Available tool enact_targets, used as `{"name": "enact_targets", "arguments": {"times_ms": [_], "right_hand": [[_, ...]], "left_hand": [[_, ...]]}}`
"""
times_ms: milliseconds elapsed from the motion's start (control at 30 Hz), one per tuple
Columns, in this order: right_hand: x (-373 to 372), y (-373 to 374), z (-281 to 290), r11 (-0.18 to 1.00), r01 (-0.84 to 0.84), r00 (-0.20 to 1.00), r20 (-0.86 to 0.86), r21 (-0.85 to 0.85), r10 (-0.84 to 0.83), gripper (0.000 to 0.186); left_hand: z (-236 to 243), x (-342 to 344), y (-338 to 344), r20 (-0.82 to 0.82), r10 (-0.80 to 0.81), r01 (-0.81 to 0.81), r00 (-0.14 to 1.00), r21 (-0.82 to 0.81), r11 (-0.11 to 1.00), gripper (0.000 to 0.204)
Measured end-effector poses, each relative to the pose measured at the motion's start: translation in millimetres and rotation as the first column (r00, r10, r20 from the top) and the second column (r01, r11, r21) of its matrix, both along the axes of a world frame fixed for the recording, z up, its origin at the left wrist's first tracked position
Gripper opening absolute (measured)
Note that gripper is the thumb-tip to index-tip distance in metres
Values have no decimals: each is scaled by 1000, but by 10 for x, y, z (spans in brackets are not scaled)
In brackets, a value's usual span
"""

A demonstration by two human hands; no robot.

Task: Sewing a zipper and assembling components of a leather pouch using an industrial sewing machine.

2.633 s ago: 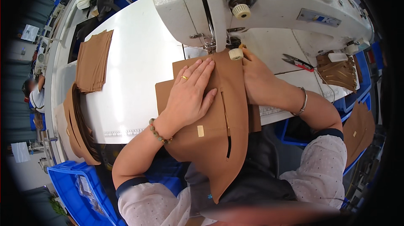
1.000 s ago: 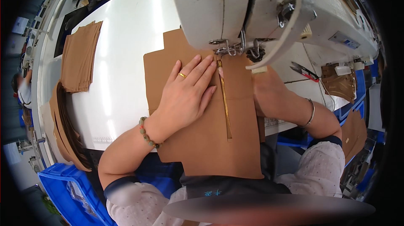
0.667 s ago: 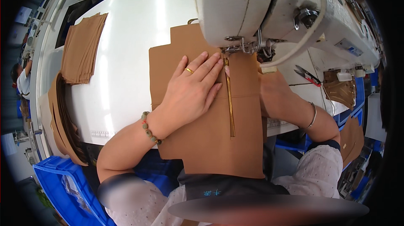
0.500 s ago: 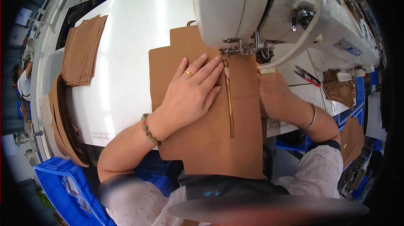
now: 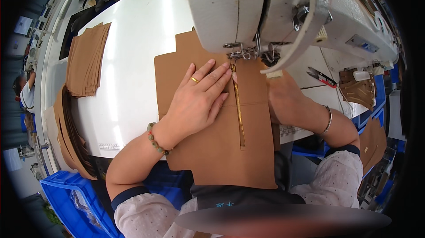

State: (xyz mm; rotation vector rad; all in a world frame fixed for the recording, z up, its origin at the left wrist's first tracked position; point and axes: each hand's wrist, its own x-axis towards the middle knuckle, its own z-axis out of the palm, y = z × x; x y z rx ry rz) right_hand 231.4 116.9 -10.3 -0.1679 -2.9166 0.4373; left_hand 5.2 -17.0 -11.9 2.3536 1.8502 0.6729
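Observation:
A flat brown panel (image 5: 217, 149) with notched corners lies under the head of a white sewing machine (image 5: 217, 12). A long slot in it shows a gold-toothed zipper (image 5: 238, 105), whose upper end is close to the presser foot (image 5: 242, 54). My left hand (image 5: 199, 100) rests flat on the panel, left of the zipper, fingers stretched out and pointing up toward the foot. At the panel's right edge is my right hand (image 5: 283, 98), its fingers hidden beneath the panel. A fingertip shows in the slot beside the zipper's upper part.
Brown pieces lie stacked (image 5: 88, 58) on the white table (image 5: 133, 69) at left, with more brown pieces (image 5: 71, 131) draped at its edge. Thread snips (image 5: 322, 77) lie right of the machine. A blue crate (image 5: 75, 202) stands lower left. Another person (image 5: 27, 92) is at far left.
The view has shifted slightly, so the machine sits a little further left and up in the picture. Hands and panel keep nearly the same positions relative to each other.

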Motion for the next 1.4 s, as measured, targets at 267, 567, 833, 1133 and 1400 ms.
{"name": "enact_targets", "arguments": {"times_ms": [267,567,833,1133,1400], "right_hand": [[-4,-2,7,1000,14,1000,-11,0,-14,63],[-19,-30,40,999,34,998,-50,20,-33,52],[-31,33,161,996,2,995,-100,-90,-11,45],[-29,163,266,931,361,848,-398,-53,-351,19],[-135,-3,-31,983,149,957,-267,105,-117,50]], "left_hand": [[32,-3,18,-48,0,0,999,0,1000,46],[111,-7,75,-81,-10,10,997,-2,1000,41],[140,-7,163,-126,-32,38,992,47,998,33],[121,21,148,-137,-9,15,991,44,999,35],[106,35,137,-151,18,-9,988,58,998,39]]}}
